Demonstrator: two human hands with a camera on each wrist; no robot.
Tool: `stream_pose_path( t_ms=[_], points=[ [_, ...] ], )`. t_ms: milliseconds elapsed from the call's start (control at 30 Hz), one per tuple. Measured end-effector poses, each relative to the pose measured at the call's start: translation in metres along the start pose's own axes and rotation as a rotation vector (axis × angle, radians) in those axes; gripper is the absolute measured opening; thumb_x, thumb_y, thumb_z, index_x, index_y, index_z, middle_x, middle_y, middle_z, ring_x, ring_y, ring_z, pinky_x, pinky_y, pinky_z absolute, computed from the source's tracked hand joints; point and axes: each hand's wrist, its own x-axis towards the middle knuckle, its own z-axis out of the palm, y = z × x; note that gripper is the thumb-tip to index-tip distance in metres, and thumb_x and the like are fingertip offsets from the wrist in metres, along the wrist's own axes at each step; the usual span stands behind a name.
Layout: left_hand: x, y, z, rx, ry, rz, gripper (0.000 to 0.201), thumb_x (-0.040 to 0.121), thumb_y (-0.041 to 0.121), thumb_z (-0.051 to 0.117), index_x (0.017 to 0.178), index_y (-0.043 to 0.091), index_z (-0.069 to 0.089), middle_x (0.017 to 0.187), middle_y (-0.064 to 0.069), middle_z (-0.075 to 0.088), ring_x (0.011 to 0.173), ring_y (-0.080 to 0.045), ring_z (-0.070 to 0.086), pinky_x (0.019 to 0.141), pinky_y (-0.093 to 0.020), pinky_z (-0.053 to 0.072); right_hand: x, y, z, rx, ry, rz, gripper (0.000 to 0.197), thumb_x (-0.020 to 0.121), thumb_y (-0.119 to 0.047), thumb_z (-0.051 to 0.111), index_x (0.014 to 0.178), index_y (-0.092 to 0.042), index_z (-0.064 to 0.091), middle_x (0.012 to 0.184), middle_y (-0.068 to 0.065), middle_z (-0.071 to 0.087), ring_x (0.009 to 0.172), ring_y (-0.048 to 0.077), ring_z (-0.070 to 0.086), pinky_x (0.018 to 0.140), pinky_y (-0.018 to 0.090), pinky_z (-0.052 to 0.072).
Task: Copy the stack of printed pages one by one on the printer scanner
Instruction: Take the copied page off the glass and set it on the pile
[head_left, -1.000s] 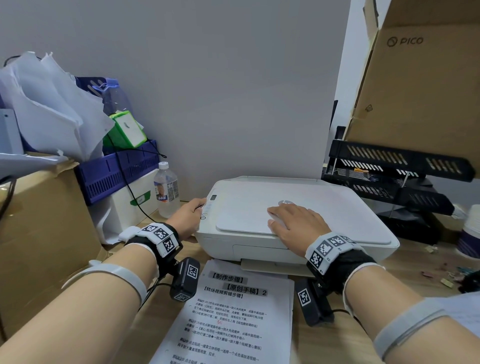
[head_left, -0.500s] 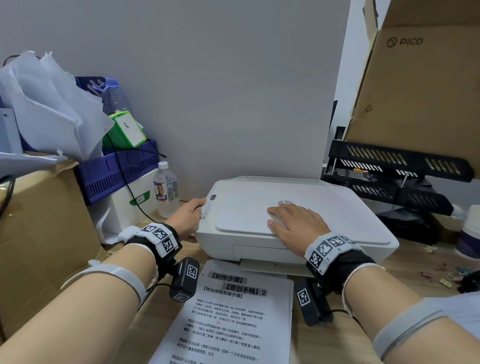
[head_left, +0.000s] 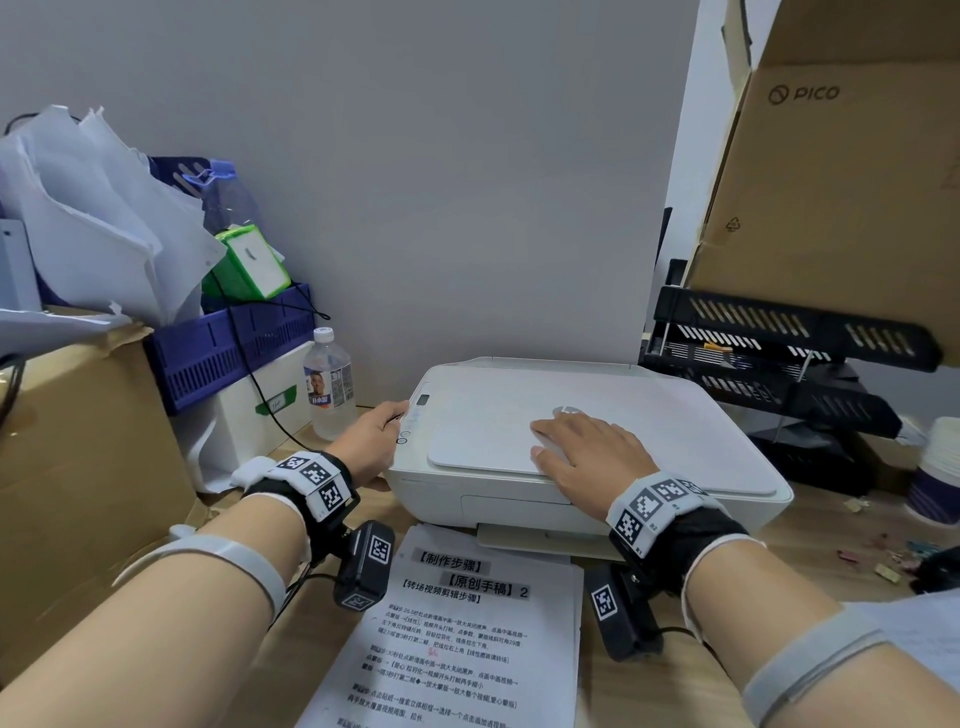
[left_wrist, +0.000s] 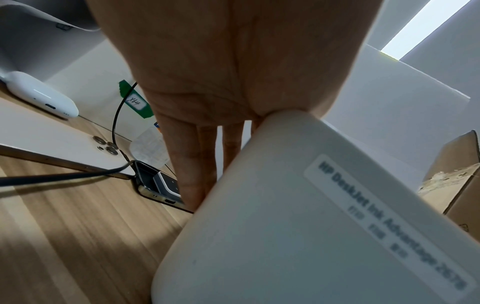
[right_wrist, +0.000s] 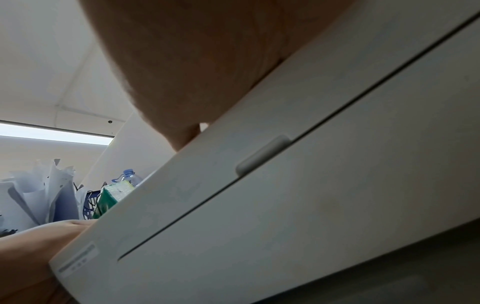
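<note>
Still nothing shifts: the right hand (head_left: 582, 457) lies flat on the closed printer lid (head_left: 519, 415), the left hand (head_left: 366, 444) presses straight-fingered against the printer's side, so copying waits.

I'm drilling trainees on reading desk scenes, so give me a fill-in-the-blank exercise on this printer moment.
1. The right hand lies flat on the printer lid, which is ____.
2. The left hand rests at the printer's ____ side.
3. The printed pages lie on the desk in ____ of the printer.
4. The water bottle stands ____.

Missing words: closed; left; front; upright
</note>
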Motion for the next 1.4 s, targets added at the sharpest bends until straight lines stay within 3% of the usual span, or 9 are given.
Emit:
stream_pose_path(
  t_ms=[267, 533, 600, 733, 900, 1067, 1200, 1267, 1400],
  points=[
    [-0.001, 0.001, 0.001, 0.014, 0.015, 0.046, 0.04, 0.107, 0.02, 0.027, 0.142, 0.029, 0.043, 0.117, -0.004, 0.057, 0.088, -0.018, 0.057, 0.065, -0.036, 0.058, -0.003, 0.001, -0.011, -0.027, -0.108, -0.017, 0.082, 0.084, -0.082, 0.034, 0.153, -0.038, 0.026, 0.165, -0.008, 0.013, 0.152, 0.013, 0.008, 0.123, 0.045, 0.01],
    [0.001, -0.001, -0.001, 0.072, 0.008, 0.059, 0.041, 0.106, 0.022, 0.029, 0.145, 0.029, 0.041, 0.121, 0.002, 0.053, 0.096, -0.021, 0.059, 0.063, -0.039, 0.06, 0.005, 0.004, -0.02, 0.116, -0.112, 0.027, 0.086, 0.063, -0.093, 0.048, 0.136, -0.047, 0.048, 0.155, -0.013, 0.036, 0.145, 0.011, 0.03, 0.117, 0.045, 0.028],
    [0.005, 0.0, -0.004, 0.121, -0.007, 0.059, 0.04, 0.106, 0.023, 0.031, 0.144, 0.029, 0.042, 0.122, 0.0, 0.055, 0.102, -0.026, 0.061, 0.067, -0.042, 0.061, 0.005, 0.002, -0.025, 0.104, -0.102, 0.006, 0.079, 0.063, -0.092, 0.05, 0.129, -0.048, 0.054, 0.145, -0.016, 0.046, 0.137, 0.011, 0.041, 0.11, 0.042, 0.036],
    [0.02, 0.007, -0.02, 0.445, -0.011, 0.147, 0.038, 0.101, 0.017, 0.046, 0.138, 0.021, 0.052, 0.13, -0.006, 0.062, 0.112, -0.025, 0.061, 0.096, -0.042, 0.052, -0.002, -0.013, -0.041, -0.103, 0.021, -0.105, 0.053, 0.077, -0.081, 0.054, 0.113, -0.044, 0.065, 0.113, -0.018, 0.06, 0.105, 0.009, 0.057, 0.082, 0.03, 0.042],
    [0.038, 0.038, -0.034, 0.494, -0.012, 0.291, 0.062, 0.09, 0.023, 0.068, 0.146, 0.023, 0.039, 0.118, -0.006, 0.065, 0.1, -0.019, 0.064, 0.094, -0.032, 0.05, 0.007, -0.02, -0.076, -0.042, 0.316, -0.117, 0.041, 0.08, -0.07, 0.061, 0.087, -0.032, 0.072, 0.079, -0.013, 0.051, 0.084, 0.012, 0.055, 0.068, 0.029, 0.041],
    [0.061, 0.08, -0.021, 0.201, -0.103, 0.346, 0.02, 0.091, 0.013, 0.065, 0.105, 0.028, 0.059, 0.104, -0.007, 0.071, 0.091, -0.021, 0.068, 0.084, -0.037, 0.055, 0.038, -0.033, -0.124, -0.136, 0.506, -0.015, 0.042, 0.088, -0.065, 0.056, 0.092, -0.026, 0.071, 0.092, -0.002, 0.068, 0.091, 0.026, 0.064, 0.075, 0.031, 0.048],
    [0.086, 0.103, -0.004, -0.081, -0.02, 0.269, 0.025, 0.095, 0.013, 0.059, 0.119, 0.01, 0.053, 0.107, -0.012, 0.068, 0.087, -0.017, 0.067, 0.076, -0.033, 0.054, 0.062, -0.032, -0.139, -0.098, 0.609, -0.024, 0.021, 0.094, -0.035, 0.057, 0.108, -0.023, 0.067, 0.102, 0.003, 0.068, 0.099, 0.029, 0.061, 0.086, 0.04, 0.052],
    [0.101, 0.113, 0.002, -0.204, 0.045, 0.199, 0.029, 0.095, 0.012, 0.058, 0.121, 0.009, 0.046, 0.108, -0.012, 0.067, 0.087, -0.018, 0.066, 0.078, -0.036, 0.054, 0.065, -0.024, -0.135, 0.026, 0.587, -0.073, 0.031, 0.09, -0.03, 0.06, 0.121, -0.023, 0.06, 0.111, 0.001, 0.064, 0.109, 0.026, 0.056, 0.093, 0.044, 0.048],
    [0.124, 0.126, 0.011, -0.273, 0.097, 0.161, 0.031, 0.094, 0.005, 0.056, 0.121, 0.011, 0.043, 0.11, -0.008, 0.062, 0.091, -0.019, 0.062, 0.076, -0.037, 0.051, 0.052, -0.004, -0.112, 0.078, 0.311, -0.057, 0.032, 0.091, -0.034, 0.061, 0.122, -0.029, 0.058, 0.116, -0.005, 0.061, 0.113, 0.019, 0.055, 0.095, 0.038, 0.046]
  ],
)
